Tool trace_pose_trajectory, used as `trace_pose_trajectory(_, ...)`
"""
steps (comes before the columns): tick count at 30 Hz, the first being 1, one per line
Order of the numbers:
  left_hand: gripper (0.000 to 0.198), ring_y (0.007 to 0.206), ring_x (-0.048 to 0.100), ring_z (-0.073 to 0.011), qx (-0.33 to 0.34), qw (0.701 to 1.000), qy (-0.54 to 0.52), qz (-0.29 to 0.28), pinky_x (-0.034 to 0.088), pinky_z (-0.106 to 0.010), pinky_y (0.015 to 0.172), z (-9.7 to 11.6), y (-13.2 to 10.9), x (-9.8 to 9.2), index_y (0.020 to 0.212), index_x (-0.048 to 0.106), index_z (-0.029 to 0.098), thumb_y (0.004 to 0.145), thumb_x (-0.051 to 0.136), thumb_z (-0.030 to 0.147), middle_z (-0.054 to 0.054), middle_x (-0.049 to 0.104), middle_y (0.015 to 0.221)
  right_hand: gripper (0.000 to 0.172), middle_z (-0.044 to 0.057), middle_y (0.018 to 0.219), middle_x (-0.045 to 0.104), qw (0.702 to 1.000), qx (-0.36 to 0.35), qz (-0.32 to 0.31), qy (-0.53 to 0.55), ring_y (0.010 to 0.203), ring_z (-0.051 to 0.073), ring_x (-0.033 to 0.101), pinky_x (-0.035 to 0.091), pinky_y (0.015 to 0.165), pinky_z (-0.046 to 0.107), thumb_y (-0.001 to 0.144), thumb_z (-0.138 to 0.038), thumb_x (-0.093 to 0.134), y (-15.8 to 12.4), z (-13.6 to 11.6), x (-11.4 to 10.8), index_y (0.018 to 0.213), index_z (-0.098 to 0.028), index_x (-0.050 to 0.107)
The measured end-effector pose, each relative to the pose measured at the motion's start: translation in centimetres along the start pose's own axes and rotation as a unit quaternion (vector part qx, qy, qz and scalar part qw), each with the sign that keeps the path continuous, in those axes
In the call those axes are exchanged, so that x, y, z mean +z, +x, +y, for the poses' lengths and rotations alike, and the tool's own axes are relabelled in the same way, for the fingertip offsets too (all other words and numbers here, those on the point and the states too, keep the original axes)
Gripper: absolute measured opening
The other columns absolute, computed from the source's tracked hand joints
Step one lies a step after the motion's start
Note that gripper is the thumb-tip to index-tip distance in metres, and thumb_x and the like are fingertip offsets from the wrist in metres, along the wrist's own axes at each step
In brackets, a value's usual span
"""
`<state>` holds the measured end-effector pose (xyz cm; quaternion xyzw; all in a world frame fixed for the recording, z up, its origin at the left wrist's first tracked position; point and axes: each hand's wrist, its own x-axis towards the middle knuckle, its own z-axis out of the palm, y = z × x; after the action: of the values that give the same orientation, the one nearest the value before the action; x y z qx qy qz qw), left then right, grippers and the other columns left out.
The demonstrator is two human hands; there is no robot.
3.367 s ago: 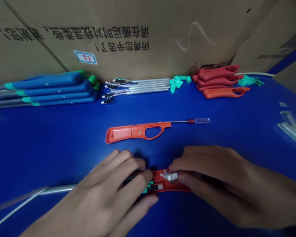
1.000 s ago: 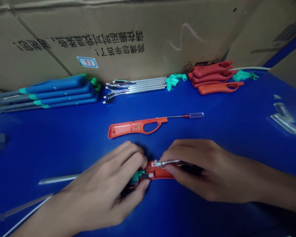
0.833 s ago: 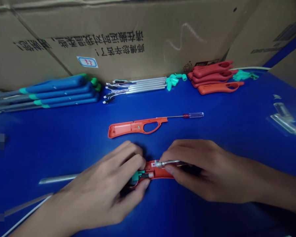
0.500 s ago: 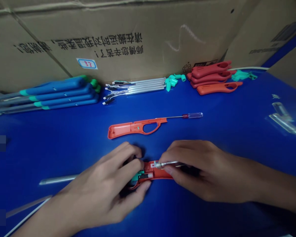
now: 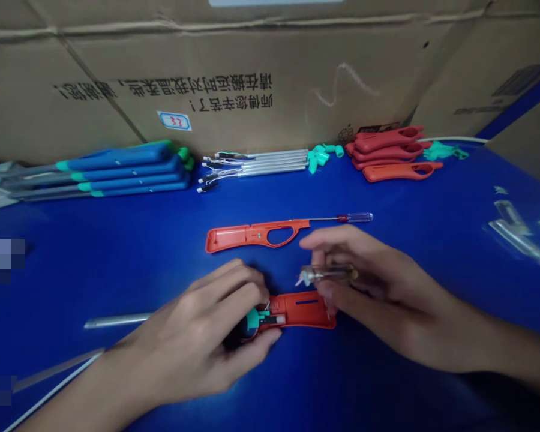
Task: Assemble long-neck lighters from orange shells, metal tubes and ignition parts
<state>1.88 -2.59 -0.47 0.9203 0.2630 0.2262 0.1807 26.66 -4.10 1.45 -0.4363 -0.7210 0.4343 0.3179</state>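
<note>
My left hand (image 5: 216, 324) is closed around the front part of an orange-red lighter casing half (image 5: 303, 309), which lies open side up on the table. A green trigger piece (image 5: 253, 320) and a small black part with a white end (image 5: 273, 320) sit inside it, partly covered by my fingers. A metal tube (image 5: 117, 321) sticks out to the left of that hand. Above the casing's right end, my right hand (image 5: 369, 288) grips a small clear gas tank (image 5: 328, 273) with a pale valve end pointing left. Tank and casing are apart.
Another orange casing half (image 5: 227, 239) lies further back, a screwdriver (image 5: 357, 218) against its tip. Along the cardboard box (image 5: 297, 60) are blue lighters (image 5: 130, 171), metal tubes with wires (image 5: 274, 162), green parts (image 5: 319, 157) and red casings (image 5: 387, 147). Clear tanks (image 5: 517, 231) lie at right.
My right hand has lifted the gas tank up and right, off the casing, uncovering the casing's slotted right end. My left hand keeps its hold. The whole view has shifted slightly.
</note>
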Motion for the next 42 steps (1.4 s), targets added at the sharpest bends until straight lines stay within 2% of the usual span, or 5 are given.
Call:
trace_pose_trajectory(12, 0.031, 0.079, 0.054, -0.0213, -0.100, 0.990, 0.070, -0.075, 0.038, -0.042, 0.079, -0.7, -0.6, -1.1, 0.084, 0.056, 0.019, 0.080, 0.068, 0.047, -0.002, 0.057, 0.083, 0.026, -0.004, 0.071, 0.051, 0.979, -0.055, -0.069, -0.181, 0.059, 0.007, 0.047, 0.035, 0.052, 0.020, 0.077, 0.003, 0.058, 1.0, -0.8, 1.4, 0.086, -0.020, 0.068)
trace_pose_trajectory(18, 0.022, 0.081, 0.052, -0.0216, -0.115, 0.989, 0.045, -0.076, 0.037, -0.043, 0.084, -0.8, -0.7, -0.1, 0.082, 0.053, 0.019, 0.082, 0.060, 0.040, -0.001, 0.052, 0.081, 0.029, 0.000, 0.077, 0.052, 0.929, -0.063, -0.206, -0.302, 0.062, 0.010, 0.047, 0.030, 0.055, 0.024, 0.081, 0.001, 0.051, 2.5, -2.4, 2.2, 0.090, -0.018, 0.071)
trace_pose_trajectory(27, 0.021, 0.075, 0.047, -0.0202, -0.137, 0.988, 0.031, -0.069, 0.040, -0.041, 0.077, -0.4, -0.3, -0.2, 0.077, 0.044, 0.020, 0.076, 0.060, 0.035, 0.000, 0.051, 0.079, 0.026, 0.005, 0.083, 0.062, 0.862, -0.148, -0.261, -0.409, 0.071, 0.018, 0.054, 0.033, 0.062, 0.032, 0.080, -0.001, 0.052, 3.2, -2.6, 2.8, 0.098, -0.015, 0.066)
trace_pose_trajectory(35, 0.022, 0.073, 0.047, -0.0192, -0.140, 0.988, 0.033, -0.057, 0.043, -0.048, 0.085, -0.3, -0.6, 0.0, 0.078, 0.044, 0.020, 0.075, 0.061, 0.035, 0.000, 0.050, 0.078, 0.023, -0.004, 0.074, 0.061, 0.915, 0.013, -0.260, -0.307, 0.062, 0.011, 0.051, 0.035, 0.057, 0.025, 0.083, -0.004, 0.050, 3.3, -3.9, 2.5, 0.090, -0.022, 0.063)
trace_pose_trajectory(42, 0.021, 0.071, 0.051, -0.0199, -0.123, 0.990, 0.053, -0.052, 0.046, -0.050, 0.083, -0.3, -0.7, 0.0, 0.077, 0.043, 0.020, 0.076, 0.059, 0.033, -0.001, 0.053, 0.076, 0.016, -0.006, 0.063, 0.056, 0.910, 0.110, -0.277, -0.287, 0.051, 0.010, 0.041, 0.029, 0.047, 0.024, 0.088, -0.013, 0.050, 2.4, -4.5, 3.4, 0.091, -0.023, 0.062)
